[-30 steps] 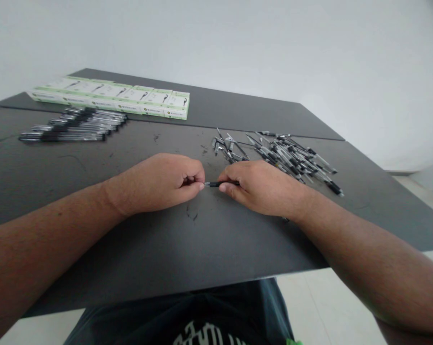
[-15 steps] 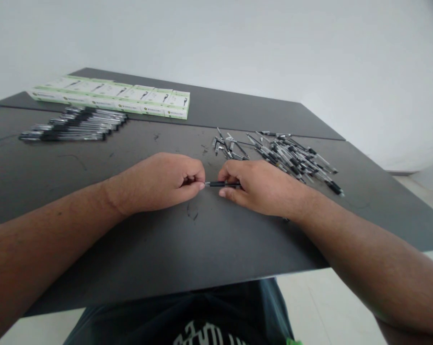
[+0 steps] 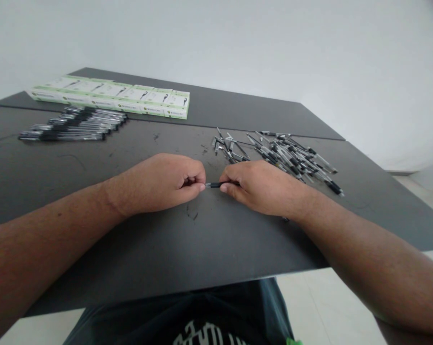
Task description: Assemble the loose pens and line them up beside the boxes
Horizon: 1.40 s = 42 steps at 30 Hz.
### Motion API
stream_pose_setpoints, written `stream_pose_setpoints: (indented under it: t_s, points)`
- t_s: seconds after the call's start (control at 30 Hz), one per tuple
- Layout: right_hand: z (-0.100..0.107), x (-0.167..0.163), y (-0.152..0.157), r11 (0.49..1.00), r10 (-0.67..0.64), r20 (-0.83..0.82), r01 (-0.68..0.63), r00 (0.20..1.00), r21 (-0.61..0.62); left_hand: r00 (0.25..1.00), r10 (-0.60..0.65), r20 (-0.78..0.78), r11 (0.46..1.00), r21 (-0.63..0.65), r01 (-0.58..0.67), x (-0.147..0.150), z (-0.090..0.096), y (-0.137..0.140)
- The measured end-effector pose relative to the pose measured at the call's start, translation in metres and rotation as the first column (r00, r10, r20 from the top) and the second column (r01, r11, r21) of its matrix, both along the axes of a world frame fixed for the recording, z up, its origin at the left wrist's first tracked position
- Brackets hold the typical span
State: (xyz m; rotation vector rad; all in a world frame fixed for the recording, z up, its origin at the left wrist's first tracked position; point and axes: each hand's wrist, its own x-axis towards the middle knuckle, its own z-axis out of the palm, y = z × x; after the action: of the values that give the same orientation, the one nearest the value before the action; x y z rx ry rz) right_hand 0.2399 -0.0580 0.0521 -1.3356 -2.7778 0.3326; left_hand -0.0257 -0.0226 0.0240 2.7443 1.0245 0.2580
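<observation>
Both my hands rest on a dark grey table [image 3: 166, 249] near its middle. My right hand [image 3: 263, 187] grips a black pen [image 3: 216, 184] that lies level between the hands. My left hand [image 3: 162, 182] pinches the pen's silvery tip end with thumb and forefinger. Only a short stretch of the pen shows between the two fists; the rest is hidden in my right hand.
A loose heap of pens and pen parts [image 3: 288, 155] lies just beyond my right hand. A tidy row of finished pens [image 3: 72, 127] sits at the far left, with a line of white-and-green boxes [image 3: 111, 96] behind it. The table's front edge runs close to my body.
My right hand's fingers spread a little half a second ago and have now closed again on the pen. The visible stretch of pen is slightly shorter. The left hand has stayed put.
</observation>
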Motion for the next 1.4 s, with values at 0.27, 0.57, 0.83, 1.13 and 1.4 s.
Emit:
stream_pose_setpoints:
  t_s: [0.27, 0.57, 0.83, 1.13, 1.4]
  points:
    - [-0.0020, 0.0011, 0.0000, 0.999, -0.040, -0.070, 0.039, 0.997, -0.019, 1.000, 0.021, -0.006, 1.000, -0.011, -0.021, 0.0004, 0.0015, -0.0007]
    - [-0.0030, 0.0008, 0.0005, 1.000, -0.016, -0.083, 0.014, 0.996, -0.018, 1.000, 0.025, -0.009, 1.000, -0.008, -0.025, -0.0001, -0.0008, 0.0000]
    - [-0.0039, 0.0019, 0.0005, 1.000, -0.017, -0.083, 0.017, 0.996, 0.004, 1.000, 0.017, -0.004, 1.000, -0.004, -0.017, 0.0001, 0.0005, -0.0008]
    - [-0.0028, 0.0009, -0.0001, 0.999, -0.047, -0.071, 0.047, 0.996, 0.008, 1.000, 0.015, -0.017, 1.000, -0.018, -0.015, 0.0008, 0.0005, -0.0007]
    - [-0.0016, -0.0006, -0.0008, 0.999, -0.040, -0.087, 0.040, 0.995, -0.003, 1.000, 0.013, -0.017, 1.000, 0.002, -0.013, 0.0006, -0.0005, -0.0001]
